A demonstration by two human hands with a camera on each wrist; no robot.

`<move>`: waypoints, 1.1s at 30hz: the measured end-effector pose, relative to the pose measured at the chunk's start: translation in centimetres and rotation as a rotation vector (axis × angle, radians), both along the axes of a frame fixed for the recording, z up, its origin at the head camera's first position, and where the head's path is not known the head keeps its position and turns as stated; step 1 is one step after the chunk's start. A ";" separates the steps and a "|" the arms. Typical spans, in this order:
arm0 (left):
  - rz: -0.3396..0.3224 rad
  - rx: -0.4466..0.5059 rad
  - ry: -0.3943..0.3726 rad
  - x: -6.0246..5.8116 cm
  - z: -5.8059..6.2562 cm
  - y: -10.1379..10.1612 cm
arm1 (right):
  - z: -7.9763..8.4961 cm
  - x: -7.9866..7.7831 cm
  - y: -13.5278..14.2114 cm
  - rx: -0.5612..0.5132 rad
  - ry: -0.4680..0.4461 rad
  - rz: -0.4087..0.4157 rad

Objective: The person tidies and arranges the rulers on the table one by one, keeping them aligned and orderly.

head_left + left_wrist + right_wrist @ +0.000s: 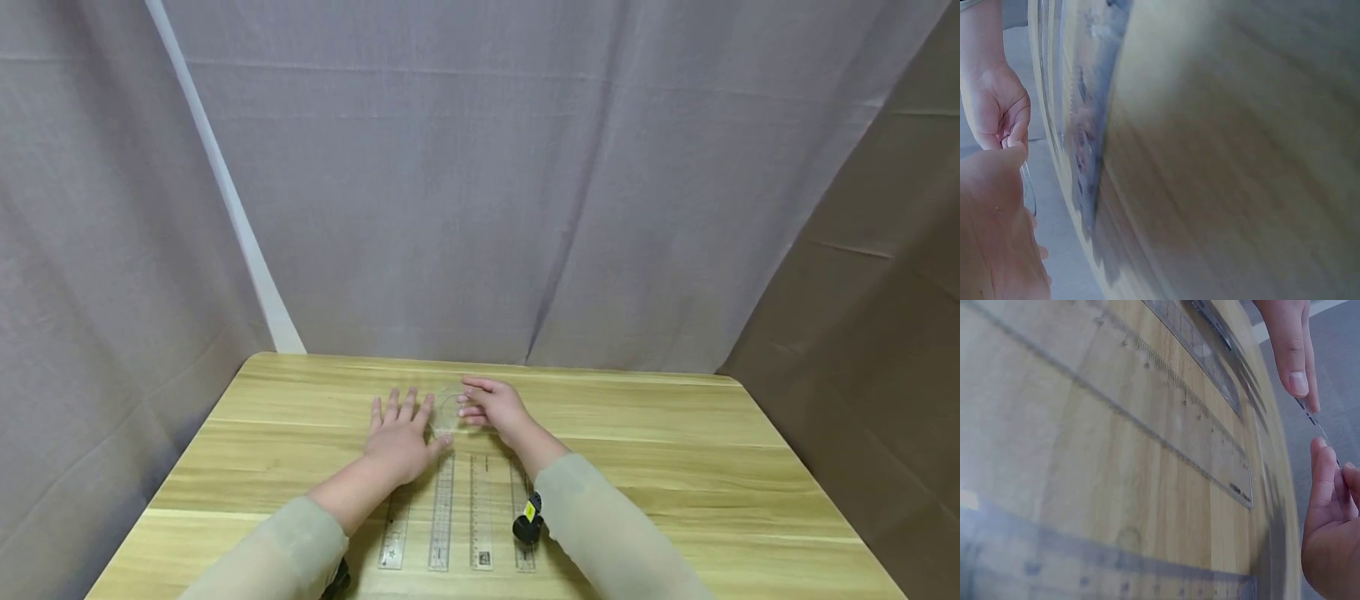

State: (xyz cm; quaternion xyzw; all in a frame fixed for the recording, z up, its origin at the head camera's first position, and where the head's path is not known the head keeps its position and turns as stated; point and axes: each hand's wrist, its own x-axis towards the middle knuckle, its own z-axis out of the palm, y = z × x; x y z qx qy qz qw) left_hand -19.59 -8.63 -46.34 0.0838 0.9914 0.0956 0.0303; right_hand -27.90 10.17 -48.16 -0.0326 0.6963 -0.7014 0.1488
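Note:
A thin clear plastic plate (447, 410) with a curved line on it, protractor-like, is between the two hands over the far part of the table. My right hand (495, 410) pinches its right edge between thumb and fingers. On the other side, my left hand (400, 440) has its fingers straight and spread, with thumb and index finger at the plate's left edge. Seen edge-on in the right wrist view, the plate (1314, 419) runs as a thin line from the left hand's fingertips to the right hand (1334, 512).
Several clear rulers lie side by side near the front of the wooden table (675, 492), among them a left one (393, 537) and a middle one (481, 517). The right forearm partly covers the rightmost ruler (525, 560). Grey curtains (450, 208) hang behind and beside the table.

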 end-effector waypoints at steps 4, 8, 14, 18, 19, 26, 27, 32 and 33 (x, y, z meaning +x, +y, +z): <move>-0.016 -0.012 0.007 0.1 0.2 0.4 | 0.2 0.4 0.5 -0.009 -0.003 -0.023; -0.032 -0.012 0.015 0.3 0.4 0.8 | 0.4 0.9 1.0 -0.022 -0.013 -0.051; -0.061 -0.030 0.030 0.4 0.2 1.6 | 0.5 1.6 2.2 -0.045 -0.018 -0.088; -0.087 -0.028 0.047 0.6 0.3 2.1 | 0.8 2.3 2.9 -0.062 -0.027 -0.111; -0.093 -0.028 0.052 0.7 0.4 2.2 | 0.9 2.5 3.1 -0.061 -0.028 -0.116; -0.128 -0.017 0.063 1.1 0.8 3.3 | 1.1 3.7 4.7 -0.041 -0.031 -0.149; -0.134 -0.011 0.061 1.1 0.9 3.5 | 1.0 3.9 5.0 -0.032 -0.030 -0.152; -0.167 -0.015 0.074 1.3 0.9 4.4 | 0.9 4.7 6.1 -0.025 -0.023 -0.178; -0.173 -0.015 0.077 1.4 0.9 4.6 | 0.9 4.9 6.4 -0.027 -0.024 -0.185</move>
